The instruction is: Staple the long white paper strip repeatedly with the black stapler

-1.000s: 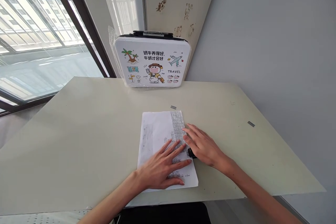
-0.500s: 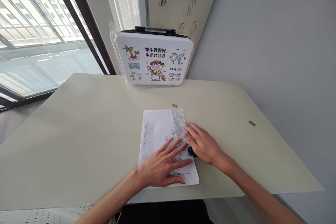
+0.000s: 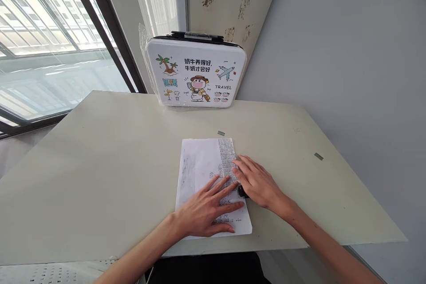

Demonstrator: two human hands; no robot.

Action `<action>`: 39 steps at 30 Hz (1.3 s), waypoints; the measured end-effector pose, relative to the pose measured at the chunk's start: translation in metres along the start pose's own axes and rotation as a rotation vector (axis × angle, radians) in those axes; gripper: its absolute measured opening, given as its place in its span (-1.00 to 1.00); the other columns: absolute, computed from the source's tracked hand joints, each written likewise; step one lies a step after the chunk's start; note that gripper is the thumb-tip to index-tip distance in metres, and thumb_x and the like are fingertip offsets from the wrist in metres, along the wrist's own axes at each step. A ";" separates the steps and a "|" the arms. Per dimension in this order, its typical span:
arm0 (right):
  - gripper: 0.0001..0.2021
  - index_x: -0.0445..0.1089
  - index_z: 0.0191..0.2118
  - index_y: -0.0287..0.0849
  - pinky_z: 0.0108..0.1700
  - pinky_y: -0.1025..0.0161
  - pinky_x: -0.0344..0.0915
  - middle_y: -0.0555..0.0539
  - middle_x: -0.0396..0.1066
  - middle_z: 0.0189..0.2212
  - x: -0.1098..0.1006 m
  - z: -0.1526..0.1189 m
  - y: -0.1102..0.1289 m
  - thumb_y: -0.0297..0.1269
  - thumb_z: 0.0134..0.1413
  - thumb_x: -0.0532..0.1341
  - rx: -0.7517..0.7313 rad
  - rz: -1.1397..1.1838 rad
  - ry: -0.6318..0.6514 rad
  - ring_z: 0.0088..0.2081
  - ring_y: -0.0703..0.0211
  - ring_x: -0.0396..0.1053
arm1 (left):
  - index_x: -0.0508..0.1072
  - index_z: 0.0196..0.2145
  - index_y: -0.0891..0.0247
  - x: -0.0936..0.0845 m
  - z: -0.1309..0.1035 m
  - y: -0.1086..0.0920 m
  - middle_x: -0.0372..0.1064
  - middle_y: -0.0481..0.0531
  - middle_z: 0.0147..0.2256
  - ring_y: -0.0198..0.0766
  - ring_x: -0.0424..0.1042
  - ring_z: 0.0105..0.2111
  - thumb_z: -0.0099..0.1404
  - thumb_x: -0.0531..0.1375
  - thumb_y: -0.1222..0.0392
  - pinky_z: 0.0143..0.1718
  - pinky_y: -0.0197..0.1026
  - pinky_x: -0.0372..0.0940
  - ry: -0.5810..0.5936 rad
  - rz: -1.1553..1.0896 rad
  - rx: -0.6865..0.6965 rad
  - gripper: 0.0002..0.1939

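A white sheet of paper [image 3: 201, 155] lies flat on the table, with printed lines, a grey smudged strip at its left and a band of dense black pattern along its right edge. My left hand [image 3: 208, 211] presses down on its lower half, fingers spread, covering part of the print. At the right edge of the sheet, my right hand [image 3: 258, 182] is cupped over a small black tool [image 3: 242, 192]. Most of this tool is hidden under the palm, so its kind is not clear. The right fingertips reach over the patterned band.
A white case [image 3: 199, 73] with cartoon travel pictures and a black handle stands at the back of the pale table [image 3: 116, 164], partly in clear plastic. Two small grey strips lie on the tabletop, one [image 3: 221, 133] beyond the paper, another [image 3: 318, 156] at right. A window is at left.
Both hands and the paper hold nearly the same place. The whole view has shifted very slightly.
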State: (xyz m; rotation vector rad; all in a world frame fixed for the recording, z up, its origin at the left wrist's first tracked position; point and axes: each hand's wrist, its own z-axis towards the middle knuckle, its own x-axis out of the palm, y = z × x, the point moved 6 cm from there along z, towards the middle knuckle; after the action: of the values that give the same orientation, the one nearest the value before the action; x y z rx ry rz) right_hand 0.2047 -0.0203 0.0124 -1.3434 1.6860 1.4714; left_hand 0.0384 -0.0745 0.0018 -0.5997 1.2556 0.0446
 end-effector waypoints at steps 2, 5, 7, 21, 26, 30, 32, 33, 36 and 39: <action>-0.36 0.24 0.41 0.02 0.48 -0.13 -0.03 -0.05 0.04 0.49 0.000 0.000 0.002 0.17 0.48 -0.22 -0.009 -0.026 -0.021 0.51 -0.01 -0.08 | 0.17 0.45 -0.03 0.000 0.000 0.000 -0.31 0.04 0.52 0.21 -0.21 0.49 0.49 0.14 -0.25 0.46 0.31 -0.14 -0.005 -0.008 0.002 -0.31; -0.38 0.25 0.40 0.02 0.46 -0.14 0.01 -0.06 0.07 0.48 0.000 -0.001 0.004 0.13 0.49 -0.21 -0.012 -0.053 -0.039 0.50 -0.01 -0.05 | 0.16 0.45 -0.05 0.000 0.000 0.000 -0.30 0.02 0.52 0.22 -0.20 0.48 0.48 0.16 -0.24 0.46 0.32 -0.13 -0.030 -0.019 0.004 -0.31; -0.39 0.26 0.40 0.04 0.47 -0.13 0.00 -0.04 0.07 0.48 -0.001 -0.002 0.004 0.12 0.50 -0.22 -0.008 -0.056 -0.035 0.50 -0.01 -0.05 | 0.16 0.45 -0.06 0.000 0.000 0.000 -0.30 0.00 0.52 0.21 -0.19 0.48 0.48 0.17 -0.23 0.46 0.30 -0.14 -0.036 -0.020 0.000 -0.31; -0.46 0.26 0.39 0.01 0.44 -0.14 0.06 -0.08 0.10 0.47 0.004 -0.001 0.005 -0.02 0.51 -0.17 -0.047 -0.135 -0.069 0.48 -0.03 0.00 | 0.20 0.44 -0.02 0.001 0.001 -0.001 -0.30 0.04 0.52 0.21 -0.22 0.49 0.48 0.17 -0.24 0.47 0.31 -0.16 -0.020 -0.022 -0.006 -0.32; -0.48 0.24 0.41 0.02 0.39 -0.24 0.08 -0.14 0.13 0.44 0.012 0.000 0.010 -0.14 0.50 -0.15 -0.081 -0.228 -0.160 0.44 -0.18 0.06 | 0.18 0.45 -0.01 -0.001 0.001 0.000 -0.24 0.04 0.51 0.19 -0.22 0.49 0.48 0.17 -0.23 0.47 0.29 -0.16 -0.027 -0.037 -0.011 -0.31; -0.48 0.18 0.44 0.07 0.36 -0.32 0.06 -0.14 0.16 0.43 0.016 0.002 0.012 -0.14 0.49 -0.14 -0.086 -0.288 -0.212 0.41 -0.26 0.08 | 0.15 0.46 -0.02 -0.001 0.001 0.000 -0.20 0.03 0.51 0.17 -0.19 0.49 0.49 0.16 -0.21 0.48 0.27 -0.14 -0.036 -0.043 -0.009 -0.31; -0.47 0.18 0.45 0.06 0.35 -0.32 0.08 -0.16 0.17 0.42 0.017 0.003 0.013 -0.12 0.49 -0.13 -0.087 -0.318 -0.211 0.40 -0.27 0.09 | 0.20 0.44 0.01 -0.001 0.001 0.000 -0.19 0.05 0.51 0.18 -0.18 0.49 0.49 0.16 -0.20 0.48 0.25 -0.15 -0.031 -0.037 -0.008 -0.33; -0.47 0.19 0.44 0.04 0.35 -0.31 0.08 -0.17 0.16 0.42 0.016 0.004 0.014 -0.11 0.49 -0.13 -0.090 -0.316 -0.202 0.40 -0.27 0.10 | 0.22 0.43 0.03 -0.001 0.001 0.001 -0.20 0.06 0.51 0.18 -0.19 0.49 0.50 0.16 -0.20 0.48 0.25 -0.16 -0.026 -0.033 -0.006 -0.34; -0.47 0.20 0.44 0.03 0.39 -0.22 0.09 -0.13 0.17 0.43 0.007 0.002 0.013 -0.09 0.50 -0.14 -0.108 -0.195 -0.156 0.42 -0.19 0.11 | 0.26 0.41 0.05 -0.002 -0.001 0.000 -0.24 0.08 0.51 0.19 -0.18 0.48 0.51 0.14 -0.19 0.48 0.25 -0.14 -0.011 -0.026 -0.002 -0.38; -0.48 0.21 0.41 0.08 0.39 -0.04 0.19 -0.02 0.22 0.40 -0.007 -0.008 0.001 -0.03 0.53 -0.19 -0.090 0.059 -0.132 0.40 0.00 0.17 | 0.22 0.43 0.00 -0.006 -0.006 0.000 -0.26 0.04 0.51 0.18 -0.15 0.48 0.52 0.13 -0.19 0.47 0.26 -0.10 -0.019 -0.026 -0.011 -0.37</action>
State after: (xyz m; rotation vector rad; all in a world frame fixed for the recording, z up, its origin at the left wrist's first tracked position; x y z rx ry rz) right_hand 0.2081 -0.0250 0.0211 -1.2225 1.6049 1.6493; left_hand 0.0309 -0.0754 0.0056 -0.6236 1.2294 0.0359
